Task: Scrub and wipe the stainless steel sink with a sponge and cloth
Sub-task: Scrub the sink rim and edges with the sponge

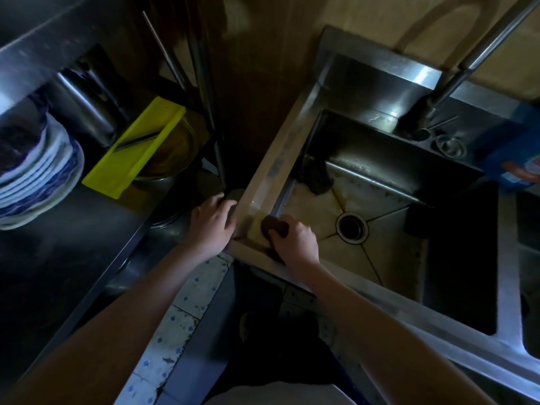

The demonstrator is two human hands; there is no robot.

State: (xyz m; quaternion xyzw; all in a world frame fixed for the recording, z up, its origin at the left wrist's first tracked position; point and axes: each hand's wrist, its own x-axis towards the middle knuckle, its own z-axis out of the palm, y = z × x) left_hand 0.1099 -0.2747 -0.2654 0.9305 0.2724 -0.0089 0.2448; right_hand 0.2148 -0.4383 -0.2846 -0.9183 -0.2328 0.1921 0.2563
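Note:
The stainless steel sink (271, 171) fills the right half of the head view, its basin stained around the round drain (352, 226). My right hand (295, 244) grips a dark brown sponge (273, 225) against the basin's near left corner, just inside the rim. My left hand (211, 226) holds the sink's outer left corner, fingers curled over the edge. A dark crumpled cloth (317, 178) lies in the basin's far left corner.
The tap (455, 80) rises over the sink's back edge. A blue packet (514, 159) stands at the right. On the left counter sit stacked blue-and-white plates (38, 173), a yellow tray (134, 147) and a glass bowl (175, 153). Tiled floor shows below.

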